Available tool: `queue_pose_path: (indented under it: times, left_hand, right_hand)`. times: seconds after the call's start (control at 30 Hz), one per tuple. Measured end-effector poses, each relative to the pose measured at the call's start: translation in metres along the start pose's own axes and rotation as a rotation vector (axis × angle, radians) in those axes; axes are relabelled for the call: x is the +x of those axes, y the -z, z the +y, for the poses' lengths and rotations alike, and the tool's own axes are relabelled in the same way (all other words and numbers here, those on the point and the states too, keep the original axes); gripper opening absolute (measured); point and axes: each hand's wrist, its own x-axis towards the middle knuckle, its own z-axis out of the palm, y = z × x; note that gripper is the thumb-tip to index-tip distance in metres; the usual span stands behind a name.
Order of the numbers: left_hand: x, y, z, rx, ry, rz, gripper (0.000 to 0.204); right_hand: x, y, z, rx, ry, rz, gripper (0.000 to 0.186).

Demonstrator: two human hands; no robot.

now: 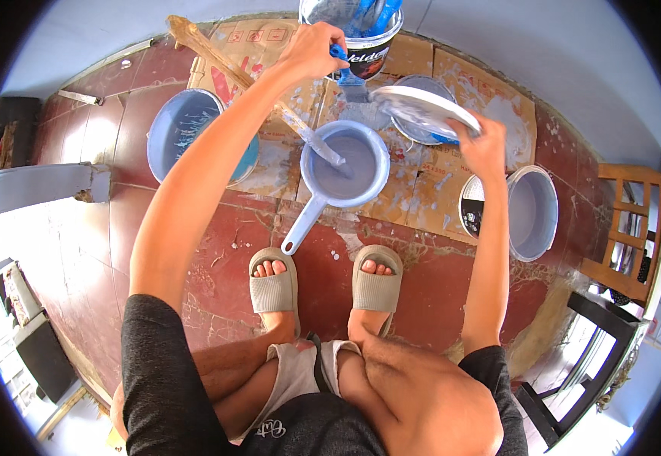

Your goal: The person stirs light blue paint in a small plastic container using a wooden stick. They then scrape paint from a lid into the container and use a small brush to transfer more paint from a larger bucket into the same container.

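Observation:
My left hand (313, 50) is closed around the blue handle of a paintbrush (355, 85), its bristles angled down over the cardboard. My right hand (485, 146) grips the edge of a round white lid (426, 109), tilted and slightly blurred. Below both hands stands a pale blue dipper (307, 216) with bluish-grey paint (358, 153) inside. A long wooden stick (231, 74) leans in it, its paint-coated end in the paint. Just beyond the brush, a paint bucket (369, 61) with a dark label holds blue-handled tools (380, 18).
Paint-splashed cardboard (414, 190) covers part of the red tiled floor (224, 281). A blue tub (164, 140) lies left, a paint-lined bucket (534, 213) right, and a round container (421, 131) partly under the lid. A wooden chair (625, 228) and black frame (600, 334) stand at far right.

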Motion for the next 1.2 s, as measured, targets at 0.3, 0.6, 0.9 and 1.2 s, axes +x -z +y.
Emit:
queue_pose_path:
  times: [0.3,0.6,0.9,1.2]
  left_hand:
    - [-0.015,0.002,0.008,0.094,-0.325,-0.471,0.022]
    - [-0.024,-0.005,0.0,0.28,-0.451,-0.563,0.029]
    - [-0.005,-0.014,-0.003,0.375,-0.539,-0.567,0.025]
    - [0.005,0.038,0.048,0.08,-0.108,-0.11,0.021]
  right_hand:
    - [-0.003,-0.011,-0.006,-0.008,-0.109,0.287,0.027]
    - [0.03,-0.076,-0.021,-0.001,0.128,0.035,0.014]
    - [0.02,-0.063,-0.008,-0.018,0.101,0.055,0.017]
    - [0.074,-0.036,0.081,0.64,-0.648,0.764,0.039]
